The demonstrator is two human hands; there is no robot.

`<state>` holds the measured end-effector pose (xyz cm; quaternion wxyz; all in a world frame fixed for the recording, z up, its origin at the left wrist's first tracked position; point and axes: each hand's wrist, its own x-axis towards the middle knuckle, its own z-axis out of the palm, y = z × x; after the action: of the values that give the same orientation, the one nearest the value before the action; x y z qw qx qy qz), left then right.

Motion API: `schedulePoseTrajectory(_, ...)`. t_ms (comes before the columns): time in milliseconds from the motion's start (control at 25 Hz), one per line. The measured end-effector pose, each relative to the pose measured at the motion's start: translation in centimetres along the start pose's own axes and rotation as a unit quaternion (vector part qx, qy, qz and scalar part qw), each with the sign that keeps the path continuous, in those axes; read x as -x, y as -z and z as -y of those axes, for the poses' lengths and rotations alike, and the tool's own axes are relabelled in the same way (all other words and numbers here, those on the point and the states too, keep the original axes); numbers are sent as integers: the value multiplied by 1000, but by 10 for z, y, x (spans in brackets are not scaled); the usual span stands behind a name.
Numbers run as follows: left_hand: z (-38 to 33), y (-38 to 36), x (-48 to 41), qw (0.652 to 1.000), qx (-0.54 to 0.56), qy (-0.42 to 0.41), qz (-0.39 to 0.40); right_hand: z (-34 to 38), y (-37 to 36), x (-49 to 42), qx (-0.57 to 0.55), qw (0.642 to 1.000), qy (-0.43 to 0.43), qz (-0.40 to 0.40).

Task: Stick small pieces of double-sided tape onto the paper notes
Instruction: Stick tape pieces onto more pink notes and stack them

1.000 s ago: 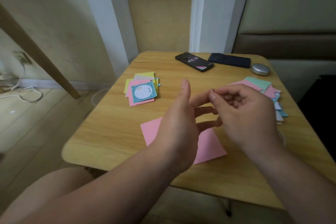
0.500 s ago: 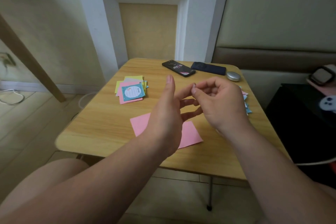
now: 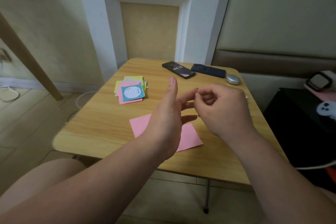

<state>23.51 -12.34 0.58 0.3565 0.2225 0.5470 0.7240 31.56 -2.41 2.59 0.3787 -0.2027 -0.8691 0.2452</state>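
Observation:
A single pink paper note (image 3: pixel 189 136) lies flat on the wooden table (image 3: pixel 101 129), partly covered by my hands. My left hand (image 3: pixel 163 120) hovers above it with thumb up and fingers spread apart. My right hand (image 3: pixel 221 109) is beside it, thumb and forefinger pinched together at the tip of my left forefinger. Any tape between those fingertips is too small to see. A stack of coloured notes (image 3: pixel 131 90), topped by a teal printed one, sits at the table's left.
Two dark phones (image 3: pixel 179 69) (image 3: pixel 209 71) and a silver oval case (image 3: pixel 233 79) lie along the far edge. A black stand (image 3: pixel 300 123) with small items is right of the table. My bare knee (image 3: pixel 54 172) is below the near edge.
My view has lifted and pulled back, showing more wall and the stand at right. The hands stay together over the pink note; the right-hand pile of notes is now hidden behind my right hand.

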Motion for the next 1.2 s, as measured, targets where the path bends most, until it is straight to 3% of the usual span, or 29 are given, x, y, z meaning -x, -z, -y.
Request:
schedulePoseTrajectory(160, 0, 2, -1, 999, -50, -2, -10, -5, 3, -2, -10, 1000, -10, 15)
schedulePoseTrajectory(640, -5, 4, 5, 995, -83, -51, -15, -4, 11, -6, -252, 959, -101, 77)
schedulePoseTrajectory(800, -4, 5, 6, 992, -109, -58, -16, -6, 13, -7, -340, 922, -163, 93)
schedulePoseTrajectory(920, -6, 5, 10, 977, -183, -112, -10, -8, 16, -10, -389, 895, -182, 124)
schedulePoseTrajectory(1040, -10, 6, 12, 971, -189, -135, -57, -10, 19, -10, -377, 900, -159, 150)
schedulePoseTrajectory(1200, -12, 10, 8, 988, -95, -86, -91, -13, 16, -6, -329, 921, -140, 154)
